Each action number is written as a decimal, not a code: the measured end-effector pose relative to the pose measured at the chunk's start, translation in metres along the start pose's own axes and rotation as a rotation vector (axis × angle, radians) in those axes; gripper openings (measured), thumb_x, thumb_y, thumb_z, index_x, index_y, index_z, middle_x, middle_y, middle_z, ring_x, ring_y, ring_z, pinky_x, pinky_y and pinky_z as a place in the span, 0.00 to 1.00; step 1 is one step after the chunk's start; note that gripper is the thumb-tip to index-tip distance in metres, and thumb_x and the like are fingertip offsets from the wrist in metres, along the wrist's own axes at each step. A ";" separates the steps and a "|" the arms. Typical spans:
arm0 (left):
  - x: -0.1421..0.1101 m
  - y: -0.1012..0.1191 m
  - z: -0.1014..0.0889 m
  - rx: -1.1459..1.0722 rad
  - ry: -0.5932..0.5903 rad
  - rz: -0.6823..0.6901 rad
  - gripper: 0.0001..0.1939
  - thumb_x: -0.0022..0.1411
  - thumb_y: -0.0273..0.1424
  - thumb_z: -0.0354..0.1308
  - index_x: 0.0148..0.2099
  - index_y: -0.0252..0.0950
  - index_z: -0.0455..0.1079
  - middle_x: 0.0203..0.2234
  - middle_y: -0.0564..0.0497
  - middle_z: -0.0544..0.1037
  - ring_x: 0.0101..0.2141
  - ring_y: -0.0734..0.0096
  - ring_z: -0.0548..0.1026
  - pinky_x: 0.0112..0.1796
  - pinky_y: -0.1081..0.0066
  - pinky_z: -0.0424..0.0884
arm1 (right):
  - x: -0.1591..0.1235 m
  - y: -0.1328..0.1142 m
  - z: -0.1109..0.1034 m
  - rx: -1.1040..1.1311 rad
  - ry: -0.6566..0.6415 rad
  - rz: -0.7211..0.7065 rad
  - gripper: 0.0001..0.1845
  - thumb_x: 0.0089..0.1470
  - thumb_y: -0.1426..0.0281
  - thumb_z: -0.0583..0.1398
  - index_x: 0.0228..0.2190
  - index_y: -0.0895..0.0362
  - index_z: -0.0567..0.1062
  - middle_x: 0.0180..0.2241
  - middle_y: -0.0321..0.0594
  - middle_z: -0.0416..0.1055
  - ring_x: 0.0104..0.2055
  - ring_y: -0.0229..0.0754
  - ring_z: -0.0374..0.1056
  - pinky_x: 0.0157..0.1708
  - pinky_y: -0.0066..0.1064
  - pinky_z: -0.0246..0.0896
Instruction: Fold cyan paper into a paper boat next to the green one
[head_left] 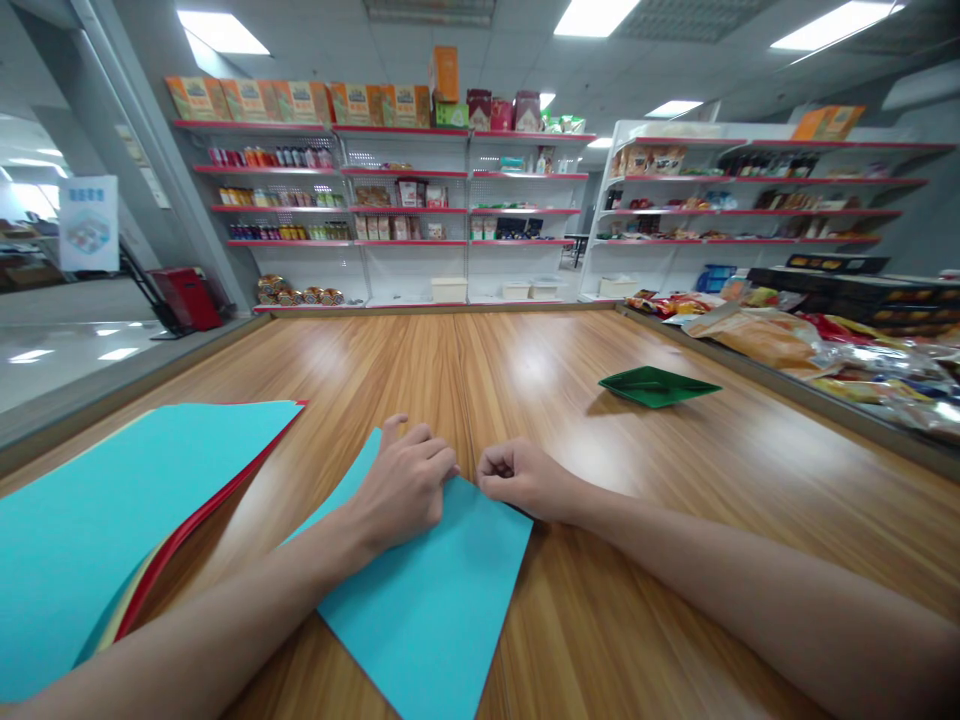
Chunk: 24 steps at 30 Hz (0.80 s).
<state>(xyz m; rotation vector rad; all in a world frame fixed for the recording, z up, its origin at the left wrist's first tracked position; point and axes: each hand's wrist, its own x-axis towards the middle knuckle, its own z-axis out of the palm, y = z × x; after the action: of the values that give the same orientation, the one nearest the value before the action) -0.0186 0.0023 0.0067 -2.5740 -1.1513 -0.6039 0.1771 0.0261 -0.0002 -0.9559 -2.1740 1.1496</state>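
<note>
A light-blue sheet of paper (442,610) lies at an angle on the wooden table in front of me. My left hand (409,480) rests on its upper part, fingers bent and closed at the far edge, the little finger sticking out. At the sheet's upper right edge is my right hand (525,480), its fingers curled in and the thumb against the paper; the fingertips are partly hidden. A green folded paper boat (660,387) sits apart, farther off to the right.
On the left lies a stack of coloured paper (150,510), blue on top with red and cream beneath. Snack packets (757,340) and black boxes (862,290) fill the area past the table's right edge. Stocked shelves (405,190) stand behind the table (360,360).
</note>
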 end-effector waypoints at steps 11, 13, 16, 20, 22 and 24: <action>0.000 -0.009 -0.001 -0.004 0.048 -0.049 0.11 0.61 0.24 0.47 0.27 0.35 0.66 0.23 0.50 0.73 0.32 0.64 0.68 0.49 0.48 0.51 | 0.000 0.001 0.000 0.023 0.010 0.022 0.04 0.44 0.73 0.55 0.20 0.60 0.68 0.18 0.30 0.59 0.21 0.31 0.54 0.19 0.23 0.46; 0.000 -0.004 -0.007 -0.040 0.030 -0.023 0.12 0.63 0.27 0.47 0.28 0.35 0.67 0.24 0.51 0.74 0.34 0.65 0.68 0.51 0.47 0.49 | 0.000 0.002 0.000 0.007 0.011 0.015 0.04 0.43 0.74 0.55 0.20 0.60 0.68 0.18 0.30 0.58 0.21 0.31 0.53 0.19 0.23 0.46; 0.000 0.004 -0.010 -0.119 -0.017 0.041 0.11 0.64 0.28 0.48 0.30 0.36 0.68 0.25 0.53 0.74 0.35 0.66 0.68 0.52 0.47 0.47 | 0.000 0.002 0.000 -0.013 0.012 -0.003 0.04 0.42 0.75 0.55 0.19 0.60 0.66 0.17 0.29 0.57 0.21 0.30 0.52 0.19 0.23 0.45; 0.000 0.007 -0.003 -0.152 -0.009 -0.006 0.11 0.62 0.27 0.49 0.28 0.36 0.68 0.23 0.52 0.74 0.33 0.66 0.68 0.51 0.48 0.49 | 0.000 0.001 0.001 -0.011 0.012 0.003 0.04 0.42 0.75 0.55 0.19 0.60 0.66 0.17 0.29 0.56 0.21 0.30 0.52 0.19 0.22 0.45; -0.001 0.003 0.002 -0.171 0.001 -0.063 0.12 0.61 0.26 0.50 0.26 0.36 0.68 0.23 0.52 0.75 0.32 0.65 0.68 0.49 0.50 0.52 | 0.000 0.001 0.001 0.007 0.011 0.009 0.04 0.43 0.75 0.55 0.20 0.60 0.67 0.18 0.30 0.58 0.21 0.31 0.54 0.20 0.23 0.46; -0.001 -0.003 0.005 -0.190 0.008 -0.114 0.11 0.59 0.25 0.50 0.25 0.36 0.68 0.22 0.53 0.75 0.32 0.66 0.68 0.48 0.51 0.53 | 0.000 0.002 0.001 0.028 0.012 0.009 0.04 0.43 0.74 0.55 0.20 0.60 0.68 0.19 0.31 0.59 0.22 0.31 0.55 0.20 0.23 0.47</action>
<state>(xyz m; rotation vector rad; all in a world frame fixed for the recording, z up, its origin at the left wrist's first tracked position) -0.0200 0.0051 0.0024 -2.6716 -1.3033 -0.7832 0.1775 0.0265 -0.0023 -0.9592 -2.1408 1.1727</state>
